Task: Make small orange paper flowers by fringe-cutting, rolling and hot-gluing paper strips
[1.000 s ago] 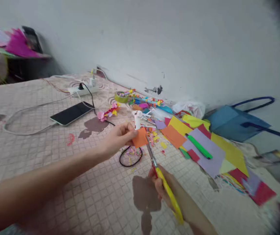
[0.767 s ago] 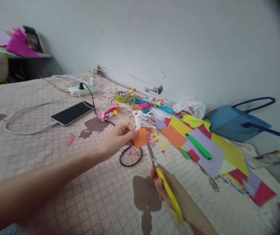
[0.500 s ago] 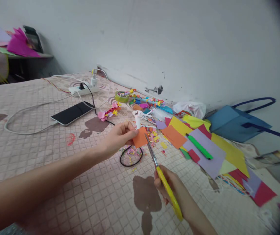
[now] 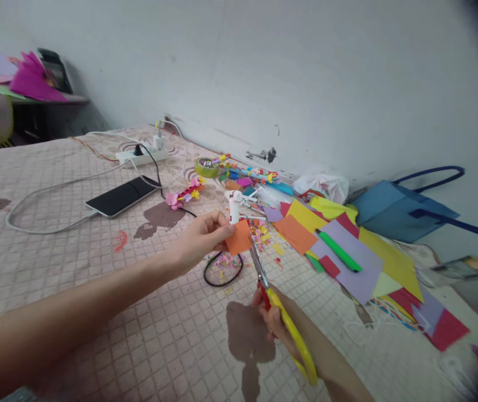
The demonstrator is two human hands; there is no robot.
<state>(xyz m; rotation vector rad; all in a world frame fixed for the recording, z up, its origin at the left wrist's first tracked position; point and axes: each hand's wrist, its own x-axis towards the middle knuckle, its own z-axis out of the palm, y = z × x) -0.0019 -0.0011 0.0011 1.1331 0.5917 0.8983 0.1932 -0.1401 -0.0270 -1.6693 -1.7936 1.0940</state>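
Note:
A small orange piece of paper (image 4: pixel 239 237) is pinched at its left edge between the thumb and fingers of my left hand (image 4: pixel 209 233). My right hand (image 4: pixel 275 317) grips scissors (image 4: pixel 291 324) with yellow and red handles. The scissor blades are slightly apart, their tips at the right edge of the orange paper; whether they touch it I cannot tell. Just behind the paper stands a white glue gun (image 4: pixel 234 206). Its black cord loops on the cloth below my left hand, among tiny coloured paper scraps (image 4: pixel 223 262).
Coloured paper sheets (image 4: pixel 347 257) lie to the right, with a green cutter or marker (image 4: pixel 339 251) on top. Behind them is a blue bag (image 4: pixel 401 212). A phone (image 4: pixel 122 196) on a charging cable, a power strip (image 4: pixel 142 155), a tape roll (image 4: pixel 206 167) and a flower-decorated stick (image 4: pixel 185 194) lie further back.
The scissor blades have opened a little, and the red handle has come into view as my right hand turned. My left hand still holds the orange paper in nearly the same place.

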